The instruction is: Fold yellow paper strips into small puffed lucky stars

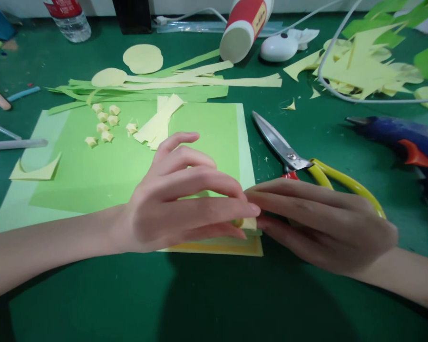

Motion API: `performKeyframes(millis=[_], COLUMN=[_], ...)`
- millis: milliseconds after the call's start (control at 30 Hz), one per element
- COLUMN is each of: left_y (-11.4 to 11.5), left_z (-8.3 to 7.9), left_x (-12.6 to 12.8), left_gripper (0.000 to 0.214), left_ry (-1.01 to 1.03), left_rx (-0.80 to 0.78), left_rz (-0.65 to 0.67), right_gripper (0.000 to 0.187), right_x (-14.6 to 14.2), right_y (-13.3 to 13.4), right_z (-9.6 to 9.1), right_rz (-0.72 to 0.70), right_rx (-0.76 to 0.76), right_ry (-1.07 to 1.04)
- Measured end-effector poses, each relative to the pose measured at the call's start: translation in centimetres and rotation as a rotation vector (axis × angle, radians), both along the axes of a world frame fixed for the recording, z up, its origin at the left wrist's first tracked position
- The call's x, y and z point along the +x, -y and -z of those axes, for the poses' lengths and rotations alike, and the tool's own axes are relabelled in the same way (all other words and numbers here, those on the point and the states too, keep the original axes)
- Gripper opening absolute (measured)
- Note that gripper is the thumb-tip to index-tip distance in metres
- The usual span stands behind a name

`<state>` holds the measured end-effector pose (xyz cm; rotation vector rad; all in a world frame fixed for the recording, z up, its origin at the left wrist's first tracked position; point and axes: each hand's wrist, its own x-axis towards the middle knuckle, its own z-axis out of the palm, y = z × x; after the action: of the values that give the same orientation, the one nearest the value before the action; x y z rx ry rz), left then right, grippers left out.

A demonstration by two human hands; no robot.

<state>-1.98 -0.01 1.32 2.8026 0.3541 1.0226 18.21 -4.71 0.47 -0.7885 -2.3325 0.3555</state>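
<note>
My left hand [185, 199] reaches over the green paper sheets [207, 126], thumb and forefinger pinched together and the other fingers curved. Between its fingertips shows a small pale yellow paper strip [249, 223], mostly hidden. From the right, my right hand [317, 221] meets it, its fingers closed at the strip's other end; the fingertips of both hands touch. Small folded paper stars [107, 137] lie in a loose group on the sheets. Beside them rests a crossed pile of short pale yellow strips [160, 121].
Scissors with yellow handles [288, 152] lie partly under my right hand. A blue glue gun [403, 137] is at right. Long paper strips [199, 83], a tipped paper cup [240, 35], a white mouse-shaped object [278, 47] and paper scraps [367, 61] lie further back.
</note>
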Motion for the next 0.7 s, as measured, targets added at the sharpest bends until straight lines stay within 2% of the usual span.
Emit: performKeyframes(millis=[100, 200, 333, 433, 600, 700], left_y=[0.02, 0.15, 0.45, 0.69, 0.67, 0.56], left_z=[0.51, 0.85, 0.72, 0.54, 0.69, 0.84], left_x=[0.13, 0.32, 0.35, 0.37, 0.63, 0.75], left_gripper=[0.011, 0.004, 0.008, 0.005, 0.005, 0.005], left_ry=[0.015, 0.089, 0.062, 0.028, 0.032, 0.056], left_rx=[0.0, -0.075, -0.239, -0.337, -0.343, -0.403], left_rz=[-0.003, -0.043, -0.045, -0.028, -0.039, -0.025], right_gripper=[0.017, 0.016, 0.008, 0.009, 0.012, 0.012], right_x=[-0.26, -0.5, -0.62, -0.67, -0.77, -0.91], right_y=[-0.28, -0.22, 0.24, 0.53, 0.5, 0.36], right_z=[-0.02, -0.14, -0.06, 0.25, 0.45, 0.31], right_rz=[-0.017, 0.002, 0.117, 0.158, 0.175, 0.147], right_rx=[-0.082, -0.125, -0.014, 0.083, 0.044, 0.002], right_ry=[-0.094, -0.101, -0.049, -0.013, -0.049, -0.049])
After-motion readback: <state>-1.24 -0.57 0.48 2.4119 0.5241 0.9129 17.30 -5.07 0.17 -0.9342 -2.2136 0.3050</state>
